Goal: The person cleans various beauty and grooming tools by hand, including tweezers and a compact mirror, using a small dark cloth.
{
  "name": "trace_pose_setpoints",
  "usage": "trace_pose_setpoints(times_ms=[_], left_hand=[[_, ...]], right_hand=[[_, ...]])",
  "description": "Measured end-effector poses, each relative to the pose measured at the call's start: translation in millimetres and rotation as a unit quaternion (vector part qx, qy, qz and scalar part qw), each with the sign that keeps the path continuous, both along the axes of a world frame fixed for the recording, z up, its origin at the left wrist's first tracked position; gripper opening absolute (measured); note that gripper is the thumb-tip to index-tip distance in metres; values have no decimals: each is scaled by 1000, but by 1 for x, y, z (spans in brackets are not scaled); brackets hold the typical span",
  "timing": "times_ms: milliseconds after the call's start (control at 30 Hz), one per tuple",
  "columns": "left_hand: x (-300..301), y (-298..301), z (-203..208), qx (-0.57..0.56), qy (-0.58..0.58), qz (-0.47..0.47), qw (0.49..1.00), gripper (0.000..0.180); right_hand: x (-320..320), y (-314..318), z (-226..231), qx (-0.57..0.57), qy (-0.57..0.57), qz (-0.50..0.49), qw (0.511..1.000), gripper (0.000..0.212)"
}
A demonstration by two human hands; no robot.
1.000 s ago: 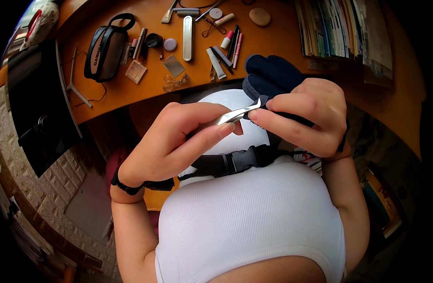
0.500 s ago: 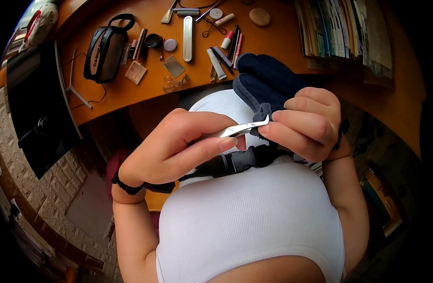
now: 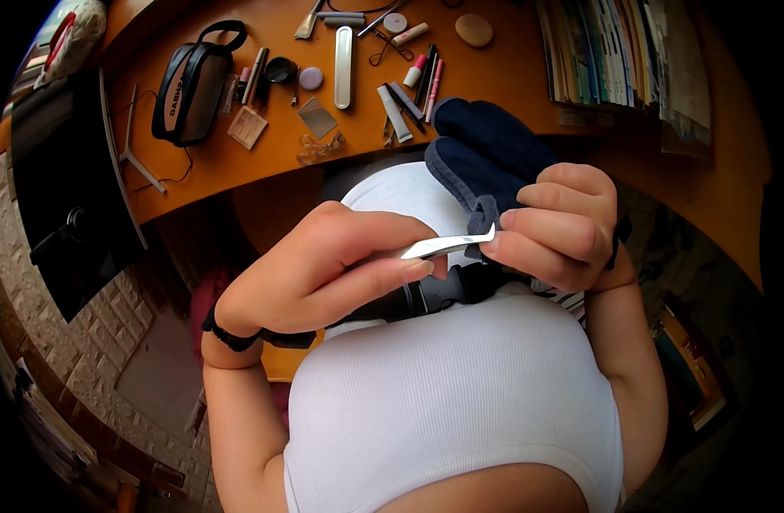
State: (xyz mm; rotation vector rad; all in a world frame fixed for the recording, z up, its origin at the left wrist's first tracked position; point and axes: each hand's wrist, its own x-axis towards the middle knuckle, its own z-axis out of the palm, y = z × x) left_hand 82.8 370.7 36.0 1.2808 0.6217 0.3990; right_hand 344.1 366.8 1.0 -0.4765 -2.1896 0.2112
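My left hand [image 3: 341, 265] grips silver bent-tip tweezers [image 3: 448, 246] between thumb and fingers. Their angled point rests against the fingertips of my right hand [image 3: 571, 222]. That hand is closed, its fingers curled and the thumb pressed in; whatever lies between them is too small or hidden to make out. Just beyond both hands is a dark navy cloth item [image 3: 495, 145] with a greyish trim and a loop of fabric hanging behind the tweezer tip. Whether my right fingers touch this cloth I cannot tell.
Across the wooden desk [image 3: 264, 162] lie a black zip pouch [image 3: 195, 94], a long white case [image 3: 343, 68], several cosmetic tubes and pencils, and a round beige sponge [image 3: 474, 30]. Books [image 3: 606, 51] stand at the back right; a black monitor [image 3: 76, 188] is at left.
The tweezers have shifted slightly right and down, their point still by my right fingertips. Both hands otherwise hold nearly the same pose.
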Motion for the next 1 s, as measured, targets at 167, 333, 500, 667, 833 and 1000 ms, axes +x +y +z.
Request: trace_pose_setpoints(times_ms=[167, 333, 500, 667, 833, 1000], left_hand=[[-1, -1, -2, -4, -12, 4, 1000, 22], [-2, 0, -3, -8, -7, -8, 1000, 21], [-5, 3, -1, -28, -22, -28, 999, 24], [-24, -2, 6, -39, -25, 63, 997, 33], [-21, 0, 5, -17, 9, 48, 999, 36], [-17, 1, 5, -94, 32, 80, 992, 36]], right_hand=[[2, 1, 0, -2, 1, 14, 1000, 32], [3, 2, 0, -24, 0, 29, 999, 32], [12, 8, 10, -48, -22, 33, 998, 31], [29, 19, 6, -81, -39, -120, 989, 27], [22, 29, 8, -159, 33, -42, 986, 32], [26, 22, 12, -206, 80, -32, 975, 33]])
